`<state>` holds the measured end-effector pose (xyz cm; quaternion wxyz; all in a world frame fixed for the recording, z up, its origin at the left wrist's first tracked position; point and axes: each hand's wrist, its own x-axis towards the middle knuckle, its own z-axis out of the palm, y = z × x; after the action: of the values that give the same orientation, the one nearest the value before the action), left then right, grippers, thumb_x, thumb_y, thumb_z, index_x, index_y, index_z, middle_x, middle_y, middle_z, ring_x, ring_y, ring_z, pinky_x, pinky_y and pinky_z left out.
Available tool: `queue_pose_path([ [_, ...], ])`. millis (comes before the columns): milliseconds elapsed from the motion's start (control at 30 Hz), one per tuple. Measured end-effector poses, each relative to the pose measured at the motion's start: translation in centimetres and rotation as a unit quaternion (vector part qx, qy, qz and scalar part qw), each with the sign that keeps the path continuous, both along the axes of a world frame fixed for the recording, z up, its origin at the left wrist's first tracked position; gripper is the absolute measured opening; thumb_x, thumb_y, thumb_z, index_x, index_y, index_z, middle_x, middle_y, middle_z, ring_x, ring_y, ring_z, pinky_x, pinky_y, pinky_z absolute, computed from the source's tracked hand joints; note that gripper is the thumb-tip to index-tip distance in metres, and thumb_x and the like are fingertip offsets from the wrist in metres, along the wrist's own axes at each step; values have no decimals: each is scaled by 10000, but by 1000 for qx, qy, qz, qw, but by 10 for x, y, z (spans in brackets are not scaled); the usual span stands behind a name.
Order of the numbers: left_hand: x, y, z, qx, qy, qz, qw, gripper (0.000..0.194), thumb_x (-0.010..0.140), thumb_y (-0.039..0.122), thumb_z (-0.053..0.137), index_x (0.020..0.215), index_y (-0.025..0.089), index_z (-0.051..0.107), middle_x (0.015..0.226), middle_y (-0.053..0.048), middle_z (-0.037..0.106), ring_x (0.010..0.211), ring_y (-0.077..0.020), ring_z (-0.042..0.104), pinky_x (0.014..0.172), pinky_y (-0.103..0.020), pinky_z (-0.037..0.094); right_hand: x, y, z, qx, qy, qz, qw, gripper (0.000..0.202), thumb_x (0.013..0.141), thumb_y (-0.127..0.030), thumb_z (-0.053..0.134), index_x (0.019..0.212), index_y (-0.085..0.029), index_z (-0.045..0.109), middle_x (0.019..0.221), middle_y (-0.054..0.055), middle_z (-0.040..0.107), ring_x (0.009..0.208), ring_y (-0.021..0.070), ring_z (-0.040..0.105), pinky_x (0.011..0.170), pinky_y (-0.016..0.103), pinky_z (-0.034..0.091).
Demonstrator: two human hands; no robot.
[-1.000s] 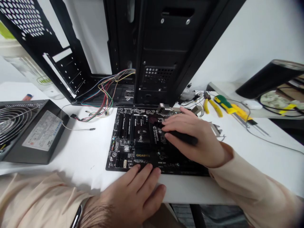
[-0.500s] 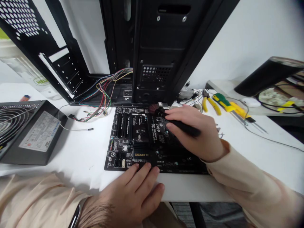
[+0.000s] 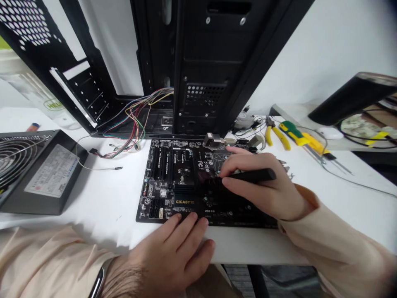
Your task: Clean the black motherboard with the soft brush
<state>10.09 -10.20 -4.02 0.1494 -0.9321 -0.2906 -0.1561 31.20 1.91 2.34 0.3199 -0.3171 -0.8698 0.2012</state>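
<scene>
A black motherboard (image 3: 182, 169) marked GIGABYTE lies flat on the white table. My left hand (image 3: 176, 248) rests at its front edge, fingers stretched out and fingertips touching the board. Over the board's right half, my right hand (image 3: 260, 186) is closed round the black handle of a brush (image 3: 251, 175). The brush's dark bristle end points left and sits low over the middle of the board; it is blurred, so contact is hard to judge. My right hand hides part of the board's right side.
Behind the board stands an open black computer case (image 3: 204, 82) with loose coloured wires (image 3: 135, 120). A power supply (image 3: 40, 174) sits on the left. At the right lie pliers (image 3: 277, 134), a green-and-yellow screwdriver (image 3: 291, 132) and a yellow tool (image 3: 313, 145).
My right hand has moved the brush from the board's back edge toward me and slightly right, to its middle. My left hand has stayed in place.
</scene>
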Motion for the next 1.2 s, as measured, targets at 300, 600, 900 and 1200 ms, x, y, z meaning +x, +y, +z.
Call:
queue_pose_path([
  [300,0,0,-1,-8,7,-6,1000,301,993,189,346,1213,164,549,1262,-110,599,1131,-277,564,1002,-443,279,4,7,3,-22,93,-113,989,67,790,-255,621,731,-228,634,682,-5,657,648,156,603,606,295,495],
  [600,0,1,4,-2,7,-2,1000,292,996,183,346,1200,167,554,1229,-93,625,1101,-260,588,983,-425,308,9,10,6,-49,92,-109,989,152,801,-292,607,667,-220,612,599,-11,617,568,144,565,504,268,430],
  [900,-1,-1,-2,-6,13,-6,1000,289,956,250,471,1219,153,541,1273,-124,587,1135,-277,558,1002,-439,287,14,15,6,-72,66,-74,992,215,812,-316,587,617,-226,584,520,-21,562,535,150,558,464,264,419],
  [1200,0,2,-1,0,8,-7,1000,280,969,235,417,1200,159,554,1252,-116,600,1127,-278,560,1004,-443,282,16,20,5,-36,10,-36,999,187,791,-267,602,616,-206,578,491,-49,529,436,85,437,410,225,346],
])
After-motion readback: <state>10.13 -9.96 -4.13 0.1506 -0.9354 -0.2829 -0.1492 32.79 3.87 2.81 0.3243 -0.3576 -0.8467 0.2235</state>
